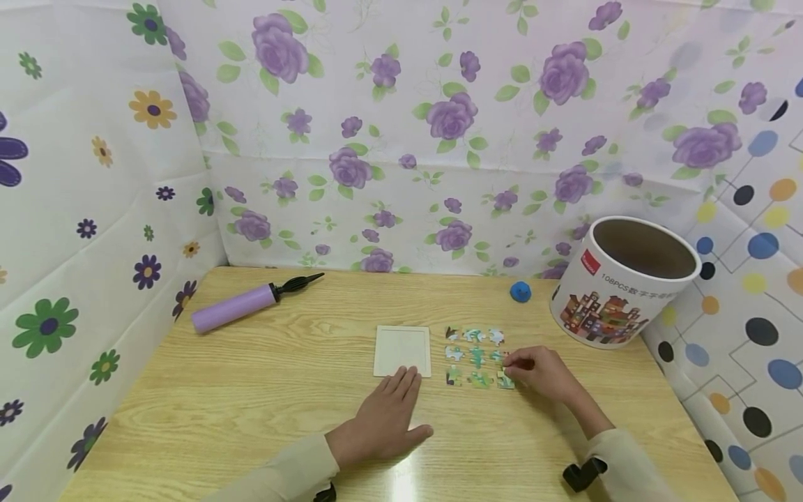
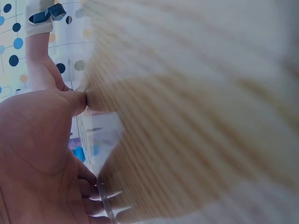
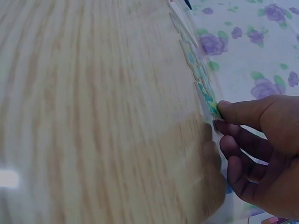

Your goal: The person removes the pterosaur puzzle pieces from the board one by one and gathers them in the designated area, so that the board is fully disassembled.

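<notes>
My left hand (image 1: pixel 389 418) lies palm down, its fairly straight fingertips on the lower edge of a pale square puzzle tray (image 1: pixel 401 352). In the left wrist view, its fingers (image 2: pixel 91 191) stretch out over the wood tabletop. Right of the tray, several green, white and blue jigsaw pieces are spread in rows. My right hand (image 1: pixel 546 376) is at the right-hand column, thumb and forefinger pinching the edge of a jigsaw piece (image 3: pixel 211 103). Its other fingers curl in loosely. The fingers partly cover the pieces there in the head view.
A lilac hand pump (image 1: pixel 235 309) with a black nozzle lies at the back left. At the back right stands a big white printed bucket (image 1: pixel 583 314), with a small blue object (image 1: pixel 520 291) left of it. Patterned cloths (image 1: pixel 401 139) close off the back and sides.
</notes>
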Motion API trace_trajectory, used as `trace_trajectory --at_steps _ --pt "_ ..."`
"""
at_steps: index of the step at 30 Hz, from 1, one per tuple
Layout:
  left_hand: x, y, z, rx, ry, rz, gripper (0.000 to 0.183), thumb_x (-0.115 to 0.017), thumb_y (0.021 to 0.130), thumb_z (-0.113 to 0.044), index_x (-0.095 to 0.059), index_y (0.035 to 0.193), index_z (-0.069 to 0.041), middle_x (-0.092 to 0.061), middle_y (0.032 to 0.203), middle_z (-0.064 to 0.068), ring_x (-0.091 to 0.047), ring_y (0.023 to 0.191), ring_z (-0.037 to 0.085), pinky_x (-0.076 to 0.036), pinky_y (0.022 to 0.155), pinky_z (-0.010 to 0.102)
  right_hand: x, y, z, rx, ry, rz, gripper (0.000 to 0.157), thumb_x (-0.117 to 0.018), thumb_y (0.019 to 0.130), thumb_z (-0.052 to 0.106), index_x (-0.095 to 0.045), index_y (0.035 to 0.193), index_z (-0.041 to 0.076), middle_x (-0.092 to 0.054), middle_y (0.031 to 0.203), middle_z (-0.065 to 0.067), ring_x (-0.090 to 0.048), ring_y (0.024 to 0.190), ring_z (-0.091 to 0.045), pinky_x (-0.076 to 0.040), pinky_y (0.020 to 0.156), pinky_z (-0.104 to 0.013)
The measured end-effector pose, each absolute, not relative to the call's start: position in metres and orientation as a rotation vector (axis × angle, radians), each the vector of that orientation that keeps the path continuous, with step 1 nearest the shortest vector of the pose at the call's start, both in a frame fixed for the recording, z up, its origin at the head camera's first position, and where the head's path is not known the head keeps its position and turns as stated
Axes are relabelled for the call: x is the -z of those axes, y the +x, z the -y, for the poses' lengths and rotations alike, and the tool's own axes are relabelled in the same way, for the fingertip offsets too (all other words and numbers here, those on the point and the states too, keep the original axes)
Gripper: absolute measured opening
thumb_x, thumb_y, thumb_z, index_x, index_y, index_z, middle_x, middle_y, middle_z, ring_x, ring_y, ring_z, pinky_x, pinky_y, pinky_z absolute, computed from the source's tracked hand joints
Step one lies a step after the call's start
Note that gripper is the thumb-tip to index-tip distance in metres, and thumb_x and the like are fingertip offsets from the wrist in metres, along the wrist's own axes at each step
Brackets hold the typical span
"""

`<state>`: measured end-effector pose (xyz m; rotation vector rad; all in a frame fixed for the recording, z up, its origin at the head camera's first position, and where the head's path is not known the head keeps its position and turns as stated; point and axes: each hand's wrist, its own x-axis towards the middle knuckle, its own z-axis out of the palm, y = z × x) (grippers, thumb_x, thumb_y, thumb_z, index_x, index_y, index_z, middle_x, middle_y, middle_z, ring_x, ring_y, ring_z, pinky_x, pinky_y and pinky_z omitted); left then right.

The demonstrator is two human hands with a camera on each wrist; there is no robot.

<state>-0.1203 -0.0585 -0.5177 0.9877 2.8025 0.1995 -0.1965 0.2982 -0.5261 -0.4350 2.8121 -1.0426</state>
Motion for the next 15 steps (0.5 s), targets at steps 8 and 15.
trace_trajectory --at_steps 8,15 --pt "0.5179 -0.1213 0.0579 -0.188 0.985 -2.805 0.087 -0.040 0.104 -0.061 -0.026 0.159 0.005 -0.023 0.167 0.022 -0.022 0.155 0.037 -0.028 0.122 0.049 0.5290 -0.1968 -0.2988 1.016 -0.469 -2.835 0.006 -0.076 0.094 0.018 -0.080 0.098 0.019 -0.073 0.092 0.006 -0.063 0.079 -0.008 -0.052 0.069 -0.027" --pt "0.5165 -0.1205 0.0560 -0.176 0.986 -2.802 0.086 -0.042 0.104 -0.060 -0.027 0.159 0.005 -0.023 0.167 0.022 -0.022 0.154 0.038 -0.027 0.121 0.050 0.5263 -0.1959 -0.2976 1.018 -0.450 -2.818 0.007 -0.075 0.095 0.020 -0.079 0.100 0.019 -0.072 0.092 0.008 -0.063 0.079 -0.008 -0.052 0.070 -0.026"
